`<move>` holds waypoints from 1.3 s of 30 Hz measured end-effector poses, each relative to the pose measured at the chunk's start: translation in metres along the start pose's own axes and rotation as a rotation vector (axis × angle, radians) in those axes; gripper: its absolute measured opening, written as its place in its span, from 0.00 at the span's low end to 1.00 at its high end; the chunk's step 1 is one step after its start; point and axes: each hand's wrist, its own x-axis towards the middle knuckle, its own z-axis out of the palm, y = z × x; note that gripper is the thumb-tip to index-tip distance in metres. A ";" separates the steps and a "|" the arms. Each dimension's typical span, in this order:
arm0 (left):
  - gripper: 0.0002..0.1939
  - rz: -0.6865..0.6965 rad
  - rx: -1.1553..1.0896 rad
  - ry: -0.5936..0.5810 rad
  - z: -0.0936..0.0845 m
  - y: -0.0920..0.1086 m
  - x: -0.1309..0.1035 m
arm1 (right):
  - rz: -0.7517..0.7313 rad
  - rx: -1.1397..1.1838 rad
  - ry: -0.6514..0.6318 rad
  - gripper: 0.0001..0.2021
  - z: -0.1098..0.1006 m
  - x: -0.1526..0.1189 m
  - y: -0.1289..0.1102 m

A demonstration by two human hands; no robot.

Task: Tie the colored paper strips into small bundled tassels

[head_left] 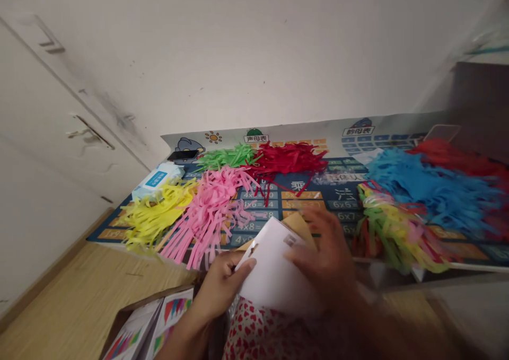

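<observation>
Above my lap, a white card (pixel 270 270) with a small dark slot on its left side and a small brown mark near its upper right is tilted toward me. A brown piece (pixel 299 226) shows behind its top edge; whether the two are joined I cannot tell. My left hand (pixel 222 283) pinches the card's left edge, thumb on the front. My right hand (pixel 326 259) is smeared by motion, its thumb on the card's right part and its fingers by the upper right corner. Beyond the card lie bunches of pink strips (pixel 217 201) and dark red strips (pixel 288 161).
Yellow strips (pixel 159 209), green strips (pixel 228 157), blue strips (pixel 429 185) and a mixed-colour bundle (pixel 401 227) lie on the printed table mat (pixel 258 214). A wipes pack (pixel 159 178) and a phone (pixel 183 156) are at the left. Below stands a box of printed packages (pixel 170 309).
</observation>
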 end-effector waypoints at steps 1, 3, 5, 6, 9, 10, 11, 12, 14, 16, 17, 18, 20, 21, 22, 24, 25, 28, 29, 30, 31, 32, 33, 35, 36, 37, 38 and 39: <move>0.23 -0.007 -0.006 0.049 0.003 -0.001 -0.001 | 0.033 0.040 0.014 0.21 0.002 -0.012 -0.002; 0.22 -0.005 0.000 0.131 0.009 -0.002 -0.002 | 0.219 0.191 -0.036 0.09 0.010 -0.036 -0.005; 0.21 0.001 0.018 0.179 0.016 -0.002 -0.003 | 0.453 0.323 -0.068 0.08 0.020 -0.051 -0.006; 0.20 0.002 0.030 0.188 0.019 -0.001 -0.003 | 0.544 0.366 -0.065 0.09 0.024 -0.054 -0.006; 0.20 0.018 0.070 0.195 0.026 -0.001 -0.004 | 0.654 0.421 -0.036 0.10 0.031 -0.052 -0.005; 0.19 0.028 0.078 0.194 0.027 -0.001 -0.004 | 0.664 0.425 -0.025 0.10 0.031 -0.049 -0.005; 0.19 0.037 0.081 0.195 0.028 -0.001 -0.004 | 0.675 0.429 -0.016 0.10 0.030 -0.046 -0.004; 0.18 0.045 0.082 0.197 0.028 -0.001 -0.004 | 0.687 0.436 -0.007 0.11 0.029 -0.044 -0.004; 0.17 0.057 0.079 0.199 0.028 -0.002 -0.004 | 0.707 0.456 -0.009 0.11 0.027 -0.042 -0.005; 0.18 0.062 0.072 0.195 0.028 -0.002 -0.003 | 0.710 0.458 -0.032 0.11 0.026 -0.041 -0.005; 0.18 0.065 0.070 0.193 0.028 -0.002 -0.003 | 0.708 0.445 -0.038 0.11 0.026 -0.040 -0.005; 0.18 0.068 0.069 0.192 0.028 -0.002 -0.003 | 0.703 0.429 -0.042 0.11 0.026 -0.040 -0.005; 0.17 0.080 0.068 0.196 0.029 -0.001 -0.004 | 0.696 0.393 -0.042 0.10 0.027 -0.039 -0.006; 0.16 0.089 0.069 0.197 0.029 0.000 -0.004 | 0.694 0.378 -0.040 0.10 0.027 -0.039 -0.007; 0.16 0.098 0.071 0.200 0.030 0.001 -0.005 | 0.692 0.364 -0.039 0.10 0.027 -0.038 -0.008; 0.16 0.112 0.082 0.201 0.030 0.002 -0.005 | 0.685 0.340 -0.037 0.10 0.027 -0.037 -0.010; 0.16 0.117 0.090 0.197 0.031 0.003 -0.006 | 0.681 0.326 -0.033 0.10 0.027 -0.037 -0.010; 0.17 0.112 0.118 0.189 0.031 0.004 -0.006 | 0.659 0.287 -0.021 0.10 0.028 -0.038 -0.011; 0.17 0.106 0.122 0.186 0.032 0.004 -0.006 | 0.647 0.272 -0.017 0.10 0.029 -0.039 -0.011; 0.17 0.099 0.123 0.187 0.032 0.004 -0.006 | 0.631 0.251 -0.016 0.10 0.030 -0.040 -0.011; 0.17 0.096 0.121 0.190 0.032 0.005 -0.006 | 0.609 0.222 -0.015 0.10 0.031 -0.041 -0.010; 0.16 0.095 0.116 0.196 0.033 0.005 -0.006 | 0.583 0.187 -0.012 0.10 0.032 -0.043 -0.010; 0.16 0.096 0.110 0.202 0.033 0.006 -0.006 | 0.551 0.146 -0.008 0.10 0.033 -0.044 -0.009; 0.15 0.100 0.108 0.214 0.034 0.007 -0.006 | 0.476 0.054 -0.012 0.10 0.034 -0.047 -0.007; 0.15 0.102 0.113 0.218 0.035 0.008 -0.007 | 0.448 -0.001 -0.015 0.10 0.033 -0.048 -0.005; 0.14 0.102 0.121 0.220 0.035 0.008 -0.007 | 0.434 -0.062 -0.029 0.11 0.032 -0.049 -0.003; 0.14 0.102 0.129 0.222 0.035 0.008 -0.008 | 0.434 -0.129 -0.048 0.11 0.029 -0.049 0.000; 0.14 0.101 0.134 0.221 0.034 0.007 -0.009 | 0.437 -0.201 -0.066 0.13 0.026 -0.049 0.004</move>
